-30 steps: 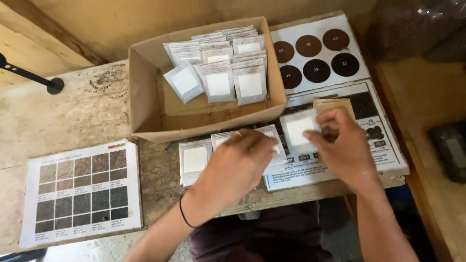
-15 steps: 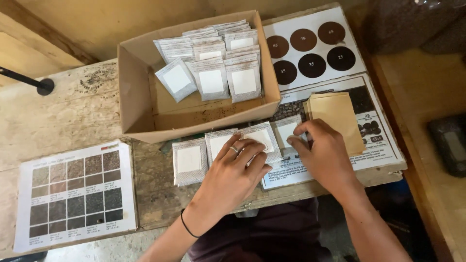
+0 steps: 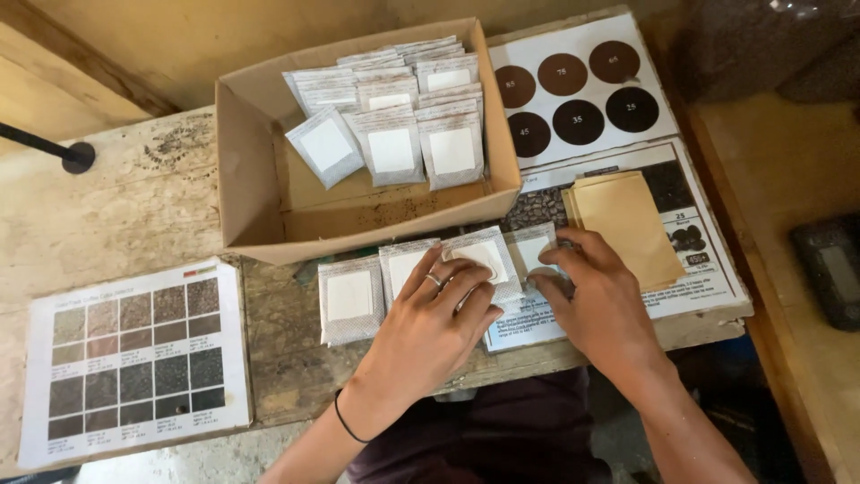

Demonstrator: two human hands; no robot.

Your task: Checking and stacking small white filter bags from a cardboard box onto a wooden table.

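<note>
the left hand (image 3: 430,327) lies flat, palm down, on a row of small grey sachets with white square labels (image 3: 351,300), which sit along the near edge of the worn wooden desk (image 3: 134,211), just in front of the open brown cardboard box (image 3: 246,193). its grip is wide and holds nothing: the fingers (image 3: 461,278) are spread and press on the third sachet (image 3: 484,255), which is tilted a little against its neighbours. the right hand (image 3: 605,309) is just beside it, toward the right end of the row, and its fingertips (image 3: 560,260) touch the fourth sachet (image 3: 533,251); the palm hides most of this sachet, so i cannot tell if the grip is pinching it or only resting on it.

the sachets stand with their long axis pointing away from the person, side by side, some overlapping. the right hand is nearer to the last sachet, the left hand to the middle ones. more sachets of the same kind (image 3: 390,143) stand packed in the box, beyond both hands. a flat tan paper envelope (image 3: 627,220) lies on a printed sheet (image 3: 708,269) at the right edge.
</note>
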